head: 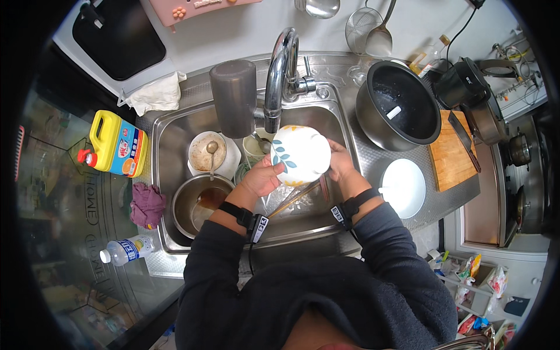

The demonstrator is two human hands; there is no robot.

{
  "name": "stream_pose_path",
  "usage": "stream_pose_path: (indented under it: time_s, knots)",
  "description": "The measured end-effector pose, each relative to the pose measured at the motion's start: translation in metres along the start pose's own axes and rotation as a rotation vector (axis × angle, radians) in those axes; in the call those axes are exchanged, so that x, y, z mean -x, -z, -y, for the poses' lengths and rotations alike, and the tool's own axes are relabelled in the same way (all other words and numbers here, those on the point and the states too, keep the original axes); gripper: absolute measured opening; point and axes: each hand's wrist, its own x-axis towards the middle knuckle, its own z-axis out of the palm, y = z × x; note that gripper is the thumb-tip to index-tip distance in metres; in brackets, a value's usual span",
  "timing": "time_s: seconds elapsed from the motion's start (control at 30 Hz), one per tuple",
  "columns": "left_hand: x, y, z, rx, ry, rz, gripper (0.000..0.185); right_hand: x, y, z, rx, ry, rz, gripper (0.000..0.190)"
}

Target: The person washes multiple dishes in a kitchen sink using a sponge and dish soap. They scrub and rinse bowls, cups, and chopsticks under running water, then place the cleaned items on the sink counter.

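Observation:
Both my hands hold a white bowl (302, 153) with a blue-green leaf pattern over the stainless steel sink (271, 236), its foot turned to the right. My left hand (264, 175) grips its left edge with the thumb on the outside. My right hand (340, 162) is at its far right side, the fingertips partly hidden behind it. Left of the bowl a soiled bowl (203, 155) with a metal spoon (212, 153) rests on a white dish. A steel pot (181, 205) with brown liquid stands nearer me. Chopsticks (293, 201) lie in the sink below my hands.
The faucet (273, 87) and a grey cylinder (234, 98) rise close behind the bowl. At the right are a large dark pot (398, 105), a white bowl (404, 188) and a cutting board (450, 162) with a knife (463, 135). A yellow detergent jug (118, 144) and purple cloth (147, 205) lie left.

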Motion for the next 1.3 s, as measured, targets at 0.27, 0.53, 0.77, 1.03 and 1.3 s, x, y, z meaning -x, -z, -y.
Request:
stream_pose_path:
  time_s: [0.27, 0.53, 0.77, 1.03, 1.3]
  knots:
    - [0.005, -0.020, 0.008, -0.363, 0.049, -0.126, 0.035, 0.067, -0.041, 0.005, 0.907, 1.093, 0.200, 0.032]
    - [0.019, -0.036, 0.017, -0.543, 0.032, -0.156, 0.033, 0.051, -0.063, 0.028, 0.991, 0.852, 0.270, 0.029]
    - [0.022, -0.033, 0.016, -0.692, 0.033, -0.319, 0.027, 0.090, -0.065, 0.000, 1.376, 1.274, 0.087, 0.031]
    - [0.024, -0.039, 0.019, -0.635, -0.049, -0.232, 0.024, 0.074, -0.061, 0.011, 1.344, 1.029, 0.151, 0.030]
    - [0.027, -0.056, 0.013, -0.549, -0.042, -0.201, 0.028, 0.026, -0.055, 0.013, 0.890, 0.885, 0.466, 0.030]
